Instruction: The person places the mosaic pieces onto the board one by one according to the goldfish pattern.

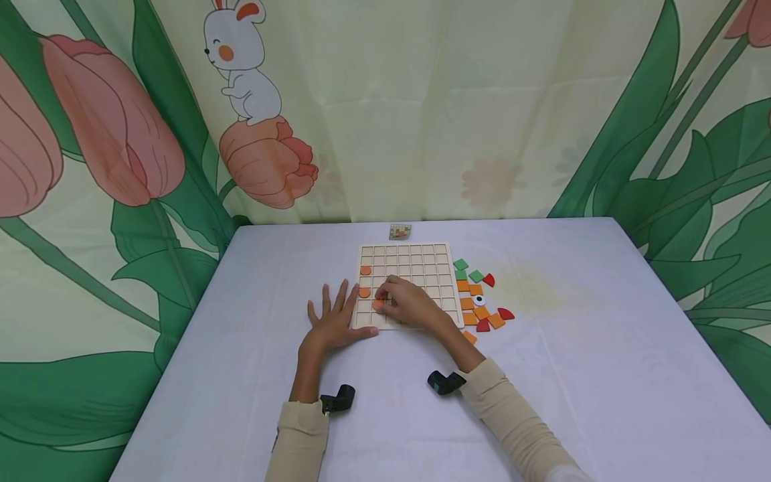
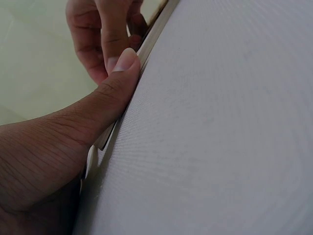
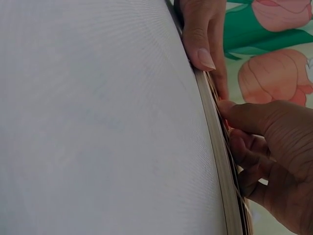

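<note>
Sleeves: beige, blk cams nr wrists
L grip: fingers spread wide, thumb on near edge of board
R grip: narrow, pinching orange disc over near-L cells
Board: pale grid on white counter, 2 other discs in L-most col
Loose pcs: R of board, orange/green sqs, red wedges, 1 eye pc
Card: small, just past far edge
Curtain: tulips + rabbit, behind counter

No readable text, label, brand, number or sign in any of the three views, the small card at the centre of the head view too tiny for any lettering to be made out, only coloured patches.
</note>
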{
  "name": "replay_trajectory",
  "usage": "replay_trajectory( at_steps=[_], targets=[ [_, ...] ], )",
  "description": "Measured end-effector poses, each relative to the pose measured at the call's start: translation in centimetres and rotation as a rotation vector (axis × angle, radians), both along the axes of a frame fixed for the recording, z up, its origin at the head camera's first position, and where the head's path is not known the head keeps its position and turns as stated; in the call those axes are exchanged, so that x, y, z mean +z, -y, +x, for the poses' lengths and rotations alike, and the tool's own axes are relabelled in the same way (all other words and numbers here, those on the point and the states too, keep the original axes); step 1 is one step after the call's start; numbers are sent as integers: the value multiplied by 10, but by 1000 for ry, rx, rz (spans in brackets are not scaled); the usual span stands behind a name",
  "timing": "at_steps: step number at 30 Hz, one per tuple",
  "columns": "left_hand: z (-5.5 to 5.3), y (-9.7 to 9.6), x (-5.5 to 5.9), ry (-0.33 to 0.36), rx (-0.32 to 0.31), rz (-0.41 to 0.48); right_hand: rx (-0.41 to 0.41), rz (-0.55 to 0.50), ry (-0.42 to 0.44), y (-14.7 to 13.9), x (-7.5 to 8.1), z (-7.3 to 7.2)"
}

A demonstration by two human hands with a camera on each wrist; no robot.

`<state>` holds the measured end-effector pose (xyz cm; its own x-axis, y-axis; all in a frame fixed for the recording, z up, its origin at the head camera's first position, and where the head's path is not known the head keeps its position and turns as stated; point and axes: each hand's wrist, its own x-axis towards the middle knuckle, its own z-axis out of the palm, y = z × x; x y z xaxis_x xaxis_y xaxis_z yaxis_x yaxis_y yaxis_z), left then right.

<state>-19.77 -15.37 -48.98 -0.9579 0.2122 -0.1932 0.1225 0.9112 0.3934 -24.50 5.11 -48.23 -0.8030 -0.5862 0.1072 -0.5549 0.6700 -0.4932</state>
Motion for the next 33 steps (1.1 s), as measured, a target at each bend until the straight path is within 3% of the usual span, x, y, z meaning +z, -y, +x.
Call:
replay_trajectory(
  at_steps=[18, 33],
  targets=[
    [-1, 0, -1, 18, 3, 14, 35, -49, -22, -8, 5, 4],
    [2, -3, 0, -7, 18, 32, -125, -113, 72, -43, 7, -7]
  ],
)
